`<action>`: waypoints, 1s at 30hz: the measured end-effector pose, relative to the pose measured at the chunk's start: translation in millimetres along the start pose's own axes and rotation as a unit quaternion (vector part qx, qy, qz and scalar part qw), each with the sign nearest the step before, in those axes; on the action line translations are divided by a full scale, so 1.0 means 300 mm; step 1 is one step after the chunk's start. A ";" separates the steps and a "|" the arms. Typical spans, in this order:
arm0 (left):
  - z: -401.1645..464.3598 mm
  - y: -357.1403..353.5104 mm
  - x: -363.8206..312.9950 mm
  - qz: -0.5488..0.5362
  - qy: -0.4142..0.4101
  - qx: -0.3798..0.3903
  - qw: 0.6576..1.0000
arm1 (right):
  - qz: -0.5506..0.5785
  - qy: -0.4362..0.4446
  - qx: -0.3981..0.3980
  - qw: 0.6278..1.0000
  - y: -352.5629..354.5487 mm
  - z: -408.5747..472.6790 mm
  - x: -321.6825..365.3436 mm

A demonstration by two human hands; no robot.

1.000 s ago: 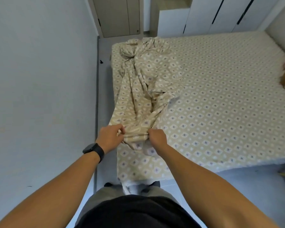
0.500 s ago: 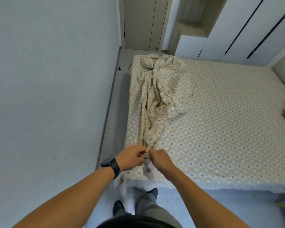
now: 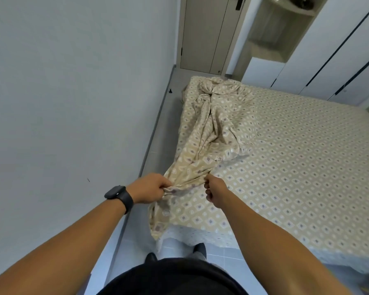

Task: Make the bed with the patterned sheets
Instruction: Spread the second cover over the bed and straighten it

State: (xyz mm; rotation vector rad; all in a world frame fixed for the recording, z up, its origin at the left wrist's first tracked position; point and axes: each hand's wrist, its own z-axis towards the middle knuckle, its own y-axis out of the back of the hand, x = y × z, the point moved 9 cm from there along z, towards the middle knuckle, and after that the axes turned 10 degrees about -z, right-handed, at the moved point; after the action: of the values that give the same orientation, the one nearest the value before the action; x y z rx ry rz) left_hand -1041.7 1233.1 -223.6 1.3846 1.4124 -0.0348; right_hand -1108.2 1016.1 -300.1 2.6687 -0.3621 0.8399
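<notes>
Here, at the near left corner of the bed:
Sheet: the loose patterned sheet (image 3: 217, 128) lay bunched in a long twisted rope on the bed (image 3: 307, 167), on top of the matching fitted cover.
Long axis: it ran straight away from the person, from the hands up to a knotted wad at the far left corner.
Direction: nearly all the cloth lay ahead of and beyond both hands; only a short tail hung over the near edge toward the floor.
Left hand (image 3: 150, 188): fingers curled around the gathered near end, wrist with a dark watch (image 3: 119, 195) toward the wall (image 3: 62, 103).
Right hand (image 3: 214, 191): fingertips pinching the same end just beside the left, knuckles over the mattress.
Nearer hand: neither clearly; both arms reached out about level, elbows nearly straight.
Judgement: spreading the sheet likely calls for the hands to part along the foot edge.
</notes>
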 end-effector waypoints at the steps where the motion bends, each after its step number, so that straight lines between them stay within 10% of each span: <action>1: -0.003 0.036 0.038 0.063 0.028 -0.037 0.997 | -0.022 0.013 -0.015 1.000 -0.001 -0.014 0.023; 4: -0.008 0.090 0.078 0.183 0.067 -0.124 0.973 | -0.100 0.075 -0.062 0.990 -0.019 -0.096 0.086; 12: 0.094 -0.124 -0.162 -0.101 -0.073 -0.129 0.984 | -0.092 0.223 0.055 0.969 -0.071 -0.287 0.139; 22: 0.111 -0.058 -0.251 -0.192 -0.078 -0.092 0.974 | 0.145 -0.083 0.126 0.978 0.052 0.035 -0.026; 30: 0.066 0.124 -0.064 0.004 0.070 -0.239 0.968 | 0.084 0.031 -0.066 0.994 0.164 0.049 0.143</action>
State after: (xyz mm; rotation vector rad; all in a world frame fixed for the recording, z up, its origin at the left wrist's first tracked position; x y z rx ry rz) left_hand -1007.9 1218.7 -195.3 1.0039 1.4130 0.3935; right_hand -1082.9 959.5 -275.4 2.5100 -0.6111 0.9118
